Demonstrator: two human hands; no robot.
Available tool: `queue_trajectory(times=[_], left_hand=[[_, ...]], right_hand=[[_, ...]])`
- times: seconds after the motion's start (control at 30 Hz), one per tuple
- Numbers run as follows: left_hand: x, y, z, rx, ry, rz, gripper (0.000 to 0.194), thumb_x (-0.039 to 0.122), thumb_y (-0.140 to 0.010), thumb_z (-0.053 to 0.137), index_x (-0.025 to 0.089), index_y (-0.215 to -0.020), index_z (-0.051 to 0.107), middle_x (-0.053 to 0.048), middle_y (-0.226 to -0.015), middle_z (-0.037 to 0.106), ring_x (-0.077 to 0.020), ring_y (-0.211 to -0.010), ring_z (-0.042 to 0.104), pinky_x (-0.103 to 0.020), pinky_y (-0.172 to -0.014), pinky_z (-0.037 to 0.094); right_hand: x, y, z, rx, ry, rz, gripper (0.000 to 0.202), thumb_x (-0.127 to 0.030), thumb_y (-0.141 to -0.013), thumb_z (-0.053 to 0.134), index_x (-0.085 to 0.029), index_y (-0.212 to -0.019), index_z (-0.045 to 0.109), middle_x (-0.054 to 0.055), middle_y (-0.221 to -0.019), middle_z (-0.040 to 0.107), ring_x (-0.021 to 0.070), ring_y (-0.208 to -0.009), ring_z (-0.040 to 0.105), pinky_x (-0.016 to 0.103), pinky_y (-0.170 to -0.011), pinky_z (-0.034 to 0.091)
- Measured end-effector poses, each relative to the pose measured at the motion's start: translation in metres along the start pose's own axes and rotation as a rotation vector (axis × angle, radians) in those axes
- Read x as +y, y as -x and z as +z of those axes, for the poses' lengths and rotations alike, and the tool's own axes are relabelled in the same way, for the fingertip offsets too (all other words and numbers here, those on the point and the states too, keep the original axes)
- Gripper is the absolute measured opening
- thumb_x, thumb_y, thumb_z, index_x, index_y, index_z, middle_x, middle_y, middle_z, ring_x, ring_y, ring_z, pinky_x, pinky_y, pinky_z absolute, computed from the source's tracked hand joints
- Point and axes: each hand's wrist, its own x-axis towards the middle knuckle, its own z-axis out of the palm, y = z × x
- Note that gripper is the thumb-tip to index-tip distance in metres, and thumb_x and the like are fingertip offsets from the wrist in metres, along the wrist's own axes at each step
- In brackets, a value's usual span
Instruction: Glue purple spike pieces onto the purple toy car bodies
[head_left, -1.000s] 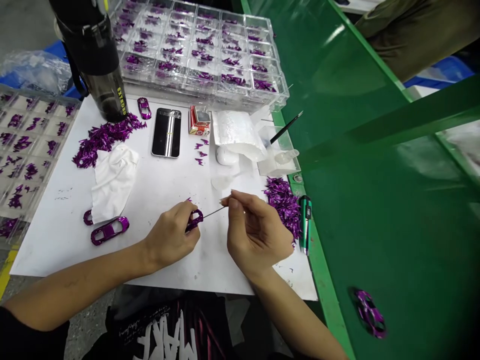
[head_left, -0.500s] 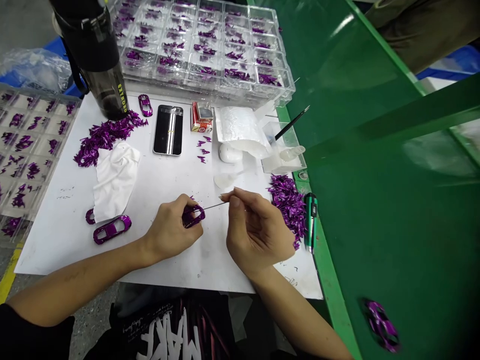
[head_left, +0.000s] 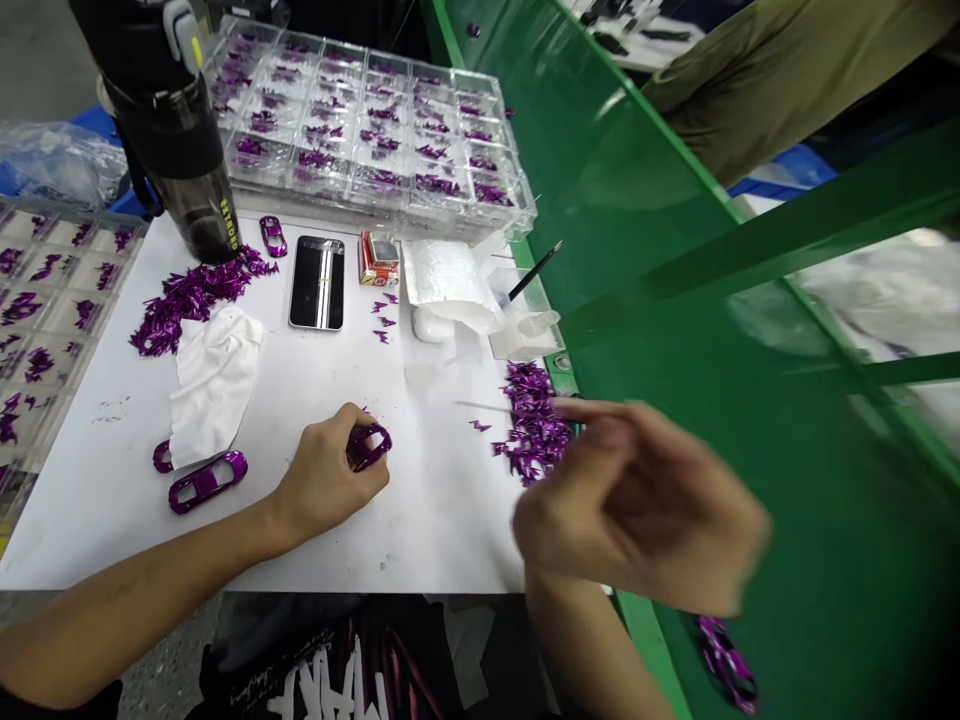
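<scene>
Gripping one glossy purple hollow car shell in the curled left hand, above the near middle of one flat white sheet. Pinching one thin grey rod in the blurred right hand, beside the right-hand one of two piles of small shiny purple slivers. Counting four other purple car-shaped pieces: two near left by one crumpled white cloth, one far left, one near right on smooth green surfacing. Facing one black-screened phone and one small red box farther off.

Factory workshop, green conveyor, parts trays
</scene>
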Motion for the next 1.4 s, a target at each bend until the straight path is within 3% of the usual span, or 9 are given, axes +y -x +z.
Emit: queue_trajectory(times=[0.1,0.43,0.63,0.8,1.0,1.1,1.23,1.33,1.4], left_hand=[[0.001,0.001,0.0,0.007,-0.005,0.028,0.016,0.016,-0.076,0.067,0.022,-0.09,0.059,0.001,-0.078,0.07,-0.0157,-0.069,0.068,-0.026,-0.06,0.054],[0.007,0.003,-0.004,-0.042,0.039,0.179,0.018,0.018,-0.079,0.072,0.019,-0.097,0.069,-0.003,-0.09,0.067,-0.0127,-0.068,0.059,-0.025,-0.06,0.051],[0.012,0.004,-0.011,-0.113,0.201,0.19,0.036,0.022,-0.083,0.078,0.025,-0.119,0.076,-0.004,-0.097,0.067,-0.0167,-0.087,0.065,-0.032,-0.084,0.057],[0.015,0.006,-0.012,-0.244,0.405,0.08,0.03,0.025,-0.077,0.086,0.027,-0.106,0.079,-0.005,-0.106,0.076,-0.023,-0.107,0.07,-0.042,-0.103,0.053],[0.02,0.018,-0.007,-0.401,0.454,0.142,0.035,0.039,-0.079,0.088,0.024,-0.109,0.075,-0.011,-0.114,0.079,-0.0313,-0.125,0.068,-0.05,-0.109,0.053],[0.029,0.021,-0.012,-0.369,0.126,0.299,0.052,0.044,-0.084,0.083,0.027,-0.13,0.068,-0.012,-0.133,0.073,-0.0313,-0.13,0.065,-0.05,-0.11,0.054],[0.037,0.02,-0.037,0.056,-0.568,0.479,0.044,0.038,-0.1,0.062,0.025,-0.142,0.06,-0.017,-0.145,0.063,-0.0349,-0.132,0.061,-0.056,-0.106,0.054],[0.035,0.019,-0.064,0.343,-1.137,0.345,0.039,0.032,-0.105,0.046,0.015,-0.135,0.065,-0.026,-0.144,0.058,-0.0448,-0.13,0.057,-0.059,-0.092,0.056],[0.03,0.018,-0.081,0.366,-1.391,0.172,0.045,0.034,-0.105,0.039,0.011,-0.135,0.064,-0.029,-0.139,0.059,-0.0465,-0.116,0.06,-0.054,-0.076,0.057]], right_hand=[[0.027,-0.045,-0.01,0.26,0.165,-0.182,0.031,-0.017,-0.098,0.065,-0.034,-0.121,0.076,0.003,-0.103,0.077,0.0288,-0.09,0.079,0.046,-0.076,0.067],[0.115,-0.097,0.021,-0.065,0.41,0.027,0.034,-0.05,-0.1,0.059,-0.02,-0.099,0.075,0.015,-0.094,0.078,0.0369,-0.085,0.077,0.058,-0.081,0.061],[0.05,-0.063,-0.013,-0.235,0.416,0.086,0.031,-0.044,-0.101,0.058,-0.021,-0.1,0.079,0.011,-0.097,0.081,0.0298,-0.083,0.078,0.047,-0.079,0.063],[-0.023,0.002,-0.056,-0.912,0.0,0.278,0.03,-0.043,-0.095,0.072,-0.023,-0.117,0.074,0.005,-0.105,0.082,0.0211,-0.086,0.08,0.031,-0.074,0.067],[-0.056,0.033,-0.063,-0.916,-0.099,0.204,0.03,-0.027,-0.1,0.065,-0.027,-0.129,0.065,0.004,-0.104,0.078,0.0179,-0.089,0.077,0.028,-0.079,0.065],[-0.028,0.021,-0.09,-0.968,0.036,0.162,0.023,-0.034,-0.097,0.069,-0.026,-0.118,0.072,0.004,-0.102,0.079,0.0188,-0.083,0.077,0.027,-0.069,0.063],[0.071,-0.008,-0.147,-0.743,0.43,0.152,0.033,-0.056,-0.088,0.073,-0.024,-0.078,0.074,0.0,-0.06,0.071,0.0187,-0.042,0.064,0.029,-0.039,0.049],[0.138,-0.025,-0.197,-0.431,0.66,0.196,0.063,-0.071,-0.081,0.072,-0.03,-0.043,0.042,-0.005,-0.033,0.036,0.0151,-0.02,0.028,0.03,-0.027,0.017],[0.153,-0.02,-0.232,-0.324,0.668,0.248,0.069,-0.069,-0.075,0.08,-0.033,-0.041,0.032,-0.006,-0.033,0.027,0.0129,-0.022,0.017,0.031,-0.031,0.01]])
